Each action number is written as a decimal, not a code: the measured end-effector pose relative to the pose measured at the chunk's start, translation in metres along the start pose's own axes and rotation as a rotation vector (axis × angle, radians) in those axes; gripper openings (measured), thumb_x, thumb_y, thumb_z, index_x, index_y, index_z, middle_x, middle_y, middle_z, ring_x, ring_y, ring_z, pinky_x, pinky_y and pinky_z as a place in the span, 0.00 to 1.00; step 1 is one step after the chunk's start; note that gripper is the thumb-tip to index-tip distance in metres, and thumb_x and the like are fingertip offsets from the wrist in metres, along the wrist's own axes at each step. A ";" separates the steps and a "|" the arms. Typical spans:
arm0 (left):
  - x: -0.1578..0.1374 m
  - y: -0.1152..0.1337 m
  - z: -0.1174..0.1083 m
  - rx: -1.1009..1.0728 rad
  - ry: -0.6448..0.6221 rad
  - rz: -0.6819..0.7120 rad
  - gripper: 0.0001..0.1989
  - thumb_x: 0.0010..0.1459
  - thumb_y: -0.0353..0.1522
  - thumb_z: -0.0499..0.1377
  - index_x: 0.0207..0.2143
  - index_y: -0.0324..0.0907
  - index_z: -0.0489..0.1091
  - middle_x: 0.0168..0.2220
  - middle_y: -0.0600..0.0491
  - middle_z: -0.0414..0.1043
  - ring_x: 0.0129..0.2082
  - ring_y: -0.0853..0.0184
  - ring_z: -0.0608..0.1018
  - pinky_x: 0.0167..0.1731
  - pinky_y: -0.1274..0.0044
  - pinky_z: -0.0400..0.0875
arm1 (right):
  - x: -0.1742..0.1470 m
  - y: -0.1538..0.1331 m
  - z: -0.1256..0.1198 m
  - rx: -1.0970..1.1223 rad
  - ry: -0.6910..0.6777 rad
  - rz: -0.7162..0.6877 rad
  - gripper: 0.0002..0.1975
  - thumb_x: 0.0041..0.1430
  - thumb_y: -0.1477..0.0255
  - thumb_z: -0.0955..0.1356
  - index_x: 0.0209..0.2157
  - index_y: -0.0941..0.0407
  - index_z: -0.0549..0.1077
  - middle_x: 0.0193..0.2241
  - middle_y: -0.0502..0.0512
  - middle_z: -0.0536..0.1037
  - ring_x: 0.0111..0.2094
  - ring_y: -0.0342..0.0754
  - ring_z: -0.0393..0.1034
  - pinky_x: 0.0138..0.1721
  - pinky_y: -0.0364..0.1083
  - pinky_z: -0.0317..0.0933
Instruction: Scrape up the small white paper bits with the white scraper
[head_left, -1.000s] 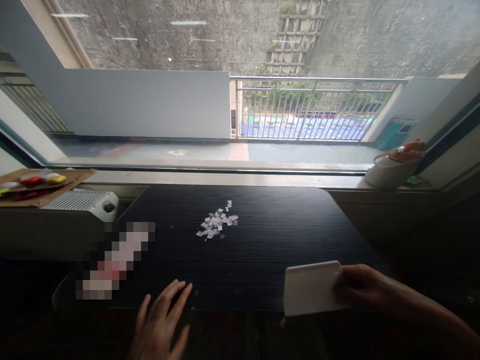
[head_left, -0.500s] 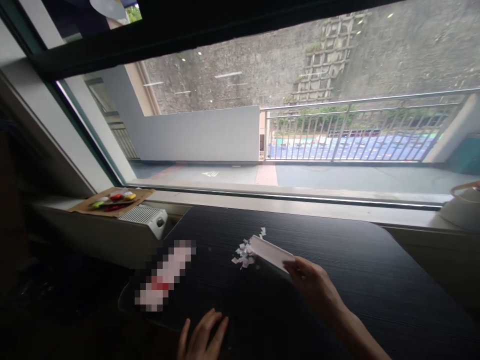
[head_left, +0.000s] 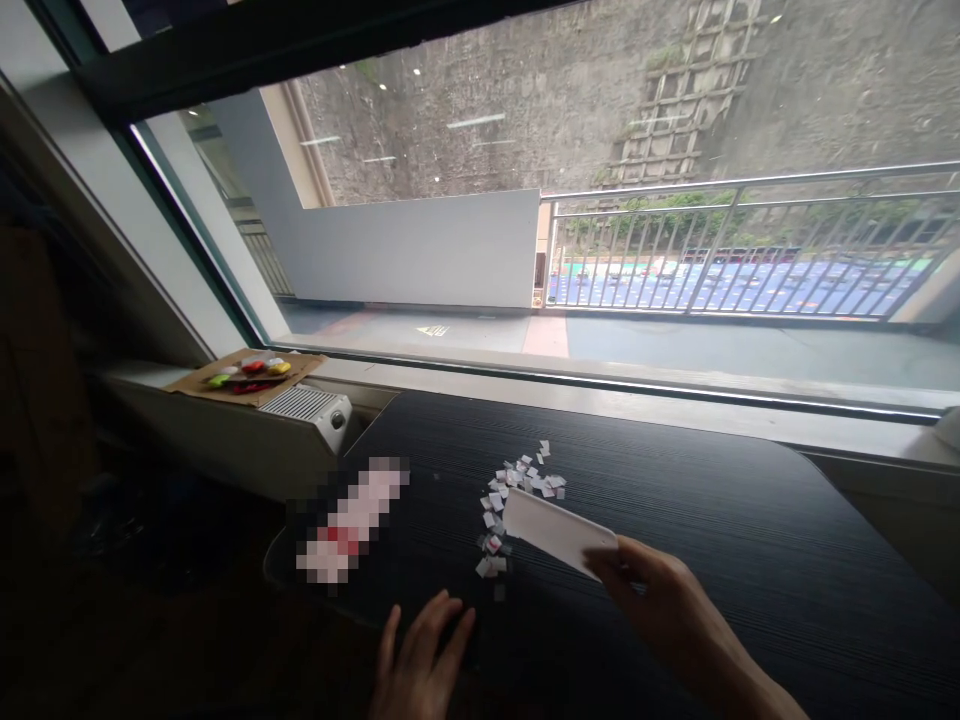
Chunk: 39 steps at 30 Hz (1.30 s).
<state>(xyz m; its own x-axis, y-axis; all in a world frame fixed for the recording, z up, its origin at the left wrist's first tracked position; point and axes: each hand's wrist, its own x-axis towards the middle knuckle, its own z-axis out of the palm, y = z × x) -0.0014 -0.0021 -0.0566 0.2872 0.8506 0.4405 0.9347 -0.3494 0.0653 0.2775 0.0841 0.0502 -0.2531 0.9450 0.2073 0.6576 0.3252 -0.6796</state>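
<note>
My right hand (head_left: 649,585) pinches one end of a long white shallow tray-like piece (head_left: 559,530), whose kind I cannot make out. Its far end tilts down among many small white paper scraps (head_left: 491,520), spread in a curved band on the dark table (head_left: 712,510). Fingers apart, my left hand (head_left: 427,645) is at the table's near edge and holds nothing. Whether its fingertips press on the surface I cannot tell. A pixelated pale strip with a red patch (head_left: 356,520) lies to the left on the table.
A brown sheet (head_left: 195,380) with several colourful small items rests on the sill at the left, beside a white vented box (head_left: 311,410). Behind the table runs a large window (head_left: 420,250) with a metal railing (head_left: 720,250) outside. At the far right edge a pale rounded object is cut off.
The scraps, bunched in a pile before, are now spread over a longer band. The white piece has moved nearer to me. The whole view has shifted slightly.
</note>
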 end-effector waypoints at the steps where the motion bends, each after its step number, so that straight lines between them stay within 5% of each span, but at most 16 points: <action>1: 0.001 0.001 -0.001 -0.001 0.003 0.004 0.31 0.55 0.28 0.54 0.62 0.47 0.58 0.54 0.46 0.71 0.56 0.56 0.70 0.62 0.57 0.48 | -0.001 -0.002 -0.001 -0.003 0.011 0.009 0.15 0.63 0.65 0.61 0.31 0.56 0.77 0.25 0.53 0.79 0.26 0.48 0.72 0.28 0.44 0.61; 8: 0.003 0.003 -0.009 -0.049 -0.012 0.011 0.39 0.49 0.22 0.51 0.65 0.46 0.52 0.55 0.46 0.70 0.58 0.57 0.69 0.62 0.55 0.46 | -0.011 -0.016 -0.004 -0.065 0.012 -0.009 0.15 0.63 0.66 0.61 0.29 0.54 0.75 0.25 0.52 0.78 0.25 0.47 0.72 0.27 0.43 0.60; 12: 0.003 0.004 -0.013 -0.069 -0.022 0.007 0.36 0.51 0.23 0.51 0.64 0.44 0.53 0.56 0.45 0.68 0.59 0.56 0.68 0.62 0.54 0.46 | -0.016 -0.017 -0.006 -0.055 -0.051 -0.015 0.14 0.62 0.67 0.62 0.25 0.54 0.74 0.22 0.50 0.76 0.23 0.47 0.71 0.26 0.43 0.60; 19: 0.008 0.008 -0.026 -0.097 -0.040 0.014 0.39 0.51 0.19 0.49 0.66 0.44 0.48 0.57 0.43 0.67 0.59 0.57 0.67 0.61 0.54 0.50 | -0.025 -0.009 -0.031 -0.136 0.045 0.105 0.14 0.60 0.64 0.62 0.31 0.52 0.77 0.28 0.54 0.82 0.26 0.50 0.74 0.29 0.46 0.63; 25: 0.008 -0.002 -0.031 -0.076 -0.093 0.109 0.36 0.54 0.23 0.52 0.66 0.43 0.49 0.59 0.44 0.66 0.60 0.57 0.67 0.61 0.56 0.53 | -0.025 -0.004 -0.034 -0.200 0.075 0.139 0.13 0.59 0.64 0.62 0.30 0.52 0.77 0.26 0.53 0.82 0.25 0.50 0.73 0.27 0.45 0.63; 39: 0.008 0.001 -0.033 -0.100 -0.103 0.062 0.34 0.57 0.22 0.49 0.66 0.44 0.48 0.59 0.44 0.64 0.61 0.59 0.65 0.62 0.55 0.49 | -0.030 -0.005 -0.038 -0.179 0.056 0.136 0.13 0.59 0.65 0.62 0.29 0.54 0.77 0.26 0.52 0.81 0.25 0.49 0.74 0.28 0.45 0.64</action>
<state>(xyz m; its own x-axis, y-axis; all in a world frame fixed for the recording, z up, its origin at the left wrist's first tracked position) -0.0047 -0.0090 -0.0239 0.3687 0.8601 0.3525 0.8903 -0.4358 0.1322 0.3088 0.0556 0.0741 -0.1166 0.9794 0.1646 0.7996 0.1909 -0.5694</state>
